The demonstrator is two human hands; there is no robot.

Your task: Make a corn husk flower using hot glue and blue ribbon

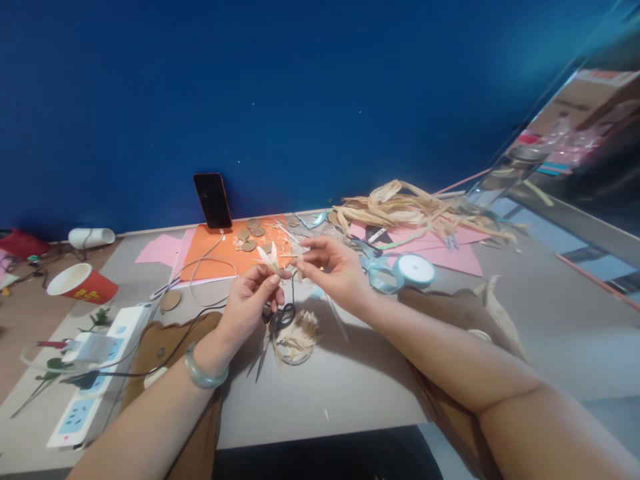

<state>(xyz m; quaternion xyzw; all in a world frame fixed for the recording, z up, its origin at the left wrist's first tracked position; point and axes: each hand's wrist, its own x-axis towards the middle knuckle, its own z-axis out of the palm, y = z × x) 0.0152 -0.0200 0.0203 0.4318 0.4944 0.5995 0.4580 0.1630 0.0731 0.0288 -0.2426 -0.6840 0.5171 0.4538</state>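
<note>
White pointed petals [274, 254]: at least two. Thin pale strip [289, 255]: one. Black-handled metal scissors [287, 315]: one pair. Round beige petalled cluster [300, 337]: one, near. Pale-blue ribbon spool with white face [417, 269]: one, right. Black smartphone [214, 201]: one, far. Paper cups: two, left, one red with yellow print [86, 288], one white, lying [91, 237]. White power strip [77, 413]: one, left. Round tan discs [171, 300]: several, overlapping, exact count unclear. Orange sheet [213, 267]: one.
</note>
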